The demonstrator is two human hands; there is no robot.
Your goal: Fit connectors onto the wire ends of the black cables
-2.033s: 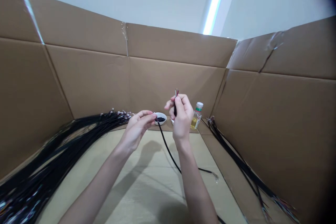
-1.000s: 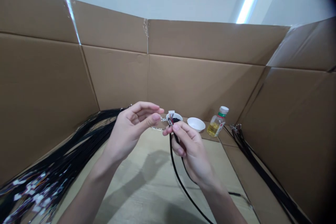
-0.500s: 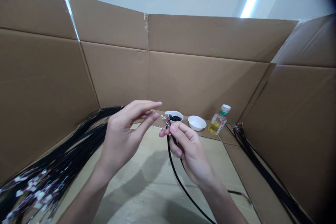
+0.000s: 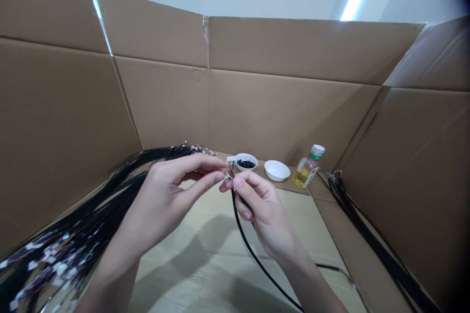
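Observation:
My right hand (image 4: 266, 208) is closed, its thumb and index finger pinching a black cable (image 4: 240, 225) just below its stripped end. From that end fan out thin coloured wires (image 4: 231, 170), topped by a small white connector (image 4: 231, 159). My left hand (image 4: 174, 190) comes in from the left, thumb and index finger drawn close about the thin wires. The exact contact of its fingertips is too small to see clearly. Below my right hand the cable curves down and to the right across the tabletop, passing out of view at the bottom.
White bowls stand at the back, one with small black pieces (image 4: 246, 164), another bare inside (image 4: 277, 171). Beside them leans a bottle of yellow liquid (image 4: 307, 168). Black cable bundles lie left (image 4: 121, 205) and right (image 4: 367, 234). Cardboard walls (image 4: 293, 112) surround the tabletop (image 4: 205, 264).
My left thumb and index finger have lowered and drawn together, reaching the wires. My right hand keeps its hold on the cable, nearly still. The view has shifted slightly.

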